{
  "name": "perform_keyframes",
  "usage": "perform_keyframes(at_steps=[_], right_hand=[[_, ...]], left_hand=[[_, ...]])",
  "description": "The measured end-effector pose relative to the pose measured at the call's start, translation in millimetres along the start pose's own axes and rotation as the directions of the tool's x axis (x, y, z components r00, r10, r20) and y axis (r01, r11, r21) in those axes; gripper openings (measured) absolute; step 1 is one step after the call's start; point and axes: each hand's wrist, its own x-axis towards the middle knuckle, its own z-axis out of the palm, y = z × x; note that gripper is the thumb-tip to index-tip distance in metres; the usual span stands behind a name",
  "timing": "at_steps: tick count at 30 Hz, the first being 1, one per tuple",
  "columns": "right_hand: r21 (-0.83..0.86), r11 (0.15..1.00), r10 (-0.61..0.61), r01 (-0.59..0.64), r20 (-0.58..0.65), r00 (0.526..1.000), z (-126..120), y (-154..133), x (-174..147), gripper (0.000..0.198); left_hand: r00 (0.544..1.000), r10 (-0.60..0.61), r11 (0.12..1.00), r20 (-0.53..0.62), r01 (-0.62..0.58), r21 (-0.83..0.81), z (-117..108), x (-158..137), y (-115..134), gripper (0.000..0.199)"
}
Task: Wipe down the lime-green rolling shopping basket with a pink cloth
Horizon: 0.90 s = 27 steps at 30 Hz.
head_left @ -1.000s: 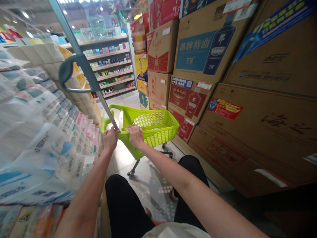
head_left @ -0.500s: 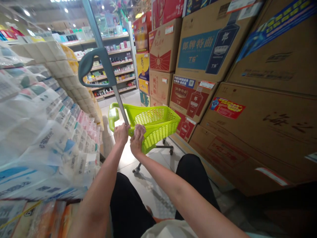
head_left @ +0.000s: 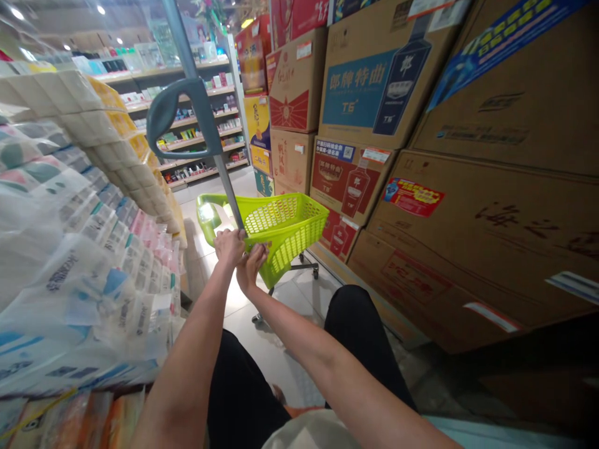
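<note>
A lime-green shopping cart [head_left: 292, 221] with a perforated basket stands ahead of my knees, and a grey metal pole [head_left: 226, 184] with a grey-blue loop handle [head_left: 161, 121] rises from it. My left hand [head_left: 229, 248] is closed on the cart's edge beside the foot of the pole. Just right of it, my right hand [head_left: 250, 265] presses against the outer side of the basket, fingers curled round a crumpled cloth. Only a little of the cloth shows now at the fingertips; the hand covers the rest.
Stacked cardboard cartons [head_left: 435, 212] wall the right side, close to the cart. Plastic-wrapped tissue packs [head_left: 88, 262] are piled on the left. Behind the cart, shelves [head_left: 196, 134] hold small goods. Tiled floor [head_left: 299, 305] lies below, and my knees [head_left: 358, 318] flank the cart's near side.
My right hand has slid a little left along the basket, closer to my left hand, and less cloth shows. The view has shifted slightly right. My left hand keeps its place on the cart.
</note>
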Motion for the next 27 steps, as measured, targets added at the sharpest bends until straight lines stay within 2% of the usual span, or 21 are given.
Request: perform_keyframes(at_steps=[4,7,9,10,13,15,20,24,27], right_hand=[[0.035,0.985,-0.167,0.168,-0.009,0.986,0.1,-13.8,6.6,0.059],[-0.002,0.993,-0.121,0.121,-0.036,0.992,-13.8,-15.6,10.4,0.055],[0.016,0.997,-0.068,0.069,-0.066,0.996,-24.2,-21.3,16.4,0.055],[0.045,0.996,-0.077,0.080,-0.066,0.995,-28.9,-26.3,20.4,0.055],[0.171,0.954,-0.247,0.244,-0.008,0.969,-40.2,-44.6,33.5,0.054],[0.232,0.928,-0.305,0.292,0.024,0.952,-45.0,-54.4,41.4,0.054],[0.271,0.958,-0.123,0.093,0.095,0.988,-46.4,-84.7,74.7,0.054],[0.291,0.935,-0.235,0.201,0.087,0.968,-48.8,-103.6,101.5,0.051],[0.239,0.956,-0.210,0.169,0.160,0.964,-56.0,-81.2,88.7,0.046]], left_hand=[[0.996,0.018,0.998,0.085,-0.013,-0.061,-5.9,6.8,0.7,0.046],[0.994,0.016,0.993,0.105,-0.003,-0.121,-5.8,10.2,0.8,0.043],[0.996,0.007,0.985,0.093,0.009,-0.172,-3.8,10.0,0.6,0.041],[0.996,0.004,0.979,0.085,0.014,-0.205,-2.8,9.3,0.1,0.041],[0.998,-0.004,0.939,0.062,0.025,-0.342,-1.9,5.8,-4.1,0.046],[0.999,-0.020,0.893,0.046,0.038,-0.447,-2.7,3.4,-8.6,0.056],[0.998,-0.052,0.759,0.034,0.062,-0.648,-3.4,1.9,-18.5,0.084],[0.999,-0.038,0.684,0.038,0.053,-0.728,-3.3,2.4,-21.9,0.090],[0.993,-0.066,0.726,0.102,0.118,-0.678,-5.5,1.3,-21.9,0.099]])
